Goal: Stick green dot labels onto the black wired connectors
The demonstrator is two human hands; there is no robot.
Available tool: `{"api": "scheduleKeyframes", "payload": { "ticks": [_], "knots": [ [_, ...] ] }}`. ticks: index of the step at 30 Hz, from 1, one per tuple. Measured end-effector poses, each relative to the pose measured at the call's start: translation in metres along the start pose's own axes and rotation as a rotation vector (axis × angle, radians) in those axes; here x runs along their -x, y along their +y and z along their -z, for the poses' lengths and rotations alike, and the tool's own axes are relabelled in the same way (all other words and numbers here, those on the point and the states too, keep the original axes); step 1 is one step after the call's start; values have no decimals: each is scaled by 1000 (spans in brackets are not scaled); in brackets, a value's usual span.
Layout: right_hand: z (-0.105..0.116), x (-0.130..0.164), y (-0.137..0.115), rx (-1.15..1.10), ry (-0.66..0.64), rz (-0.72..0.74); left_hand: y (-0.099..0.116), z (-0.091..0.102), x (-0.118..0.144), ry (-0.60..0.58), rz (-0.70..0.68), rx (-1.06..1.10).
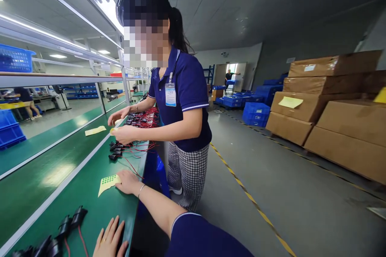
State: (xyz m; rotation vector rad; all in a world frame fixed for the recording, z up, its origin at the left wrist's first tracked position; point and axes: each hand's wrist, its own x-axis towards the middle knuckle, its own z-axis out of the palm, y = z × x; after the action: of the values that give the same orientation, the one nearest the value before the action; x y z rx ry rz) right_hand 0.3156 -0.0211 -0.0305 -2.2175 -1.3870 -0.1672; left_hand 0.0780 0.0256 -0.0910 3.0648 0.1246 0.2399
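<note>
While the frame's lower edge cuts off the left hand [110, 239] at the wrist, its fingers lie flat and spread on the green bench [90, 204], holding nothing, beside black parts [64, 227] with red wires. The right hand [128, 182] rests open, fingertips on a yellow sticker sheet [107, 182]. A co-worker [181, 100] stands beyond

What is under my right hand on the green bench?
The right hand rests on the edge of a yellow sticker sheet with green dots, lying on the green bench. The part of the sheet beneath the fingers is covered.
</note>
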Motion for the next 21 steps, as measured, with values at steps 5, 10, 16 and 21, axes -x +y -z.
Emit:
{"api": "scheduleKeyframes", "payload": {
  "ticks": [5,10,16,21],
  "knots": [
    [7,0,3,-15,20,-63,15,14,4,48,6,24],
    [8,3,2,-68,-5,-132,32,37,12,76,72,58],
    [-13,-1,12,-174,2,-123,42,68,12,-53,110,146],
    [-14,-1,15,-190,73,-81,41,68,12,-77,134,212]
  ]
}}
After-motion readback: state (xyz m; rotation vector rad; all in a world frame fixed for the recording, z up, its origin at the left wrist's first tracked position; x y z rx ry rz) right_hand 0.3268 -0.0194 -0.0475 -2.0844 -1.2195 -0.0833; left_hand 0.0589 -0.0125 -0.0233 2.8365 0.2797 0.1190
